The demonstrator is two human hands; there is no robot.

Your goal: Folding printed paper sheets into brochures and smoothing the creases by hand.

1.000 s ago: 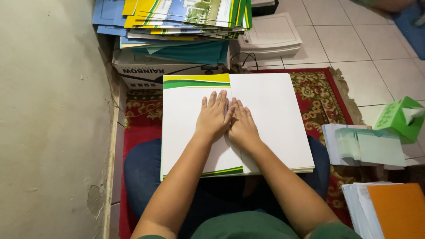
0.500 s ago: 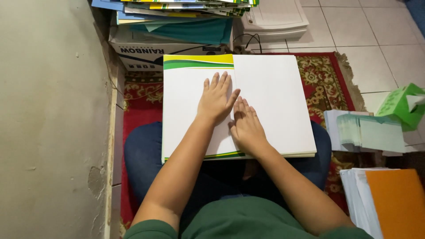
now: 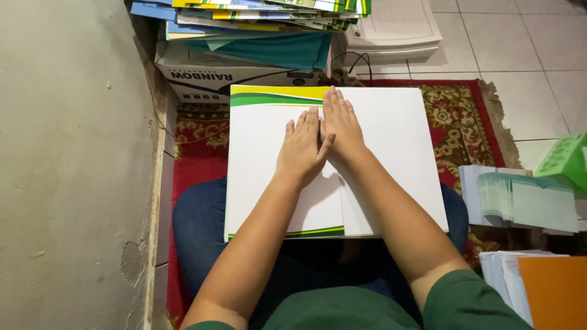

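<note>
Red rug (image 3: 465,116); cardboard box (image 3: 238,76) under stacked folders (image 3: 257,12).

I see my left hand (image 3: 304,148) and right hand (image 3: 340,124) flat, fingers spread, on a white folder (image 3: 403,159); a cardboard box (image 3: 238,76) sits beyond the fingertips, possibly touching it.

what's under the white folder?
The folder lies across the person's lap, on blue jeans, over a red rug. Both hands press on top. Anything between is hidden.
</note>
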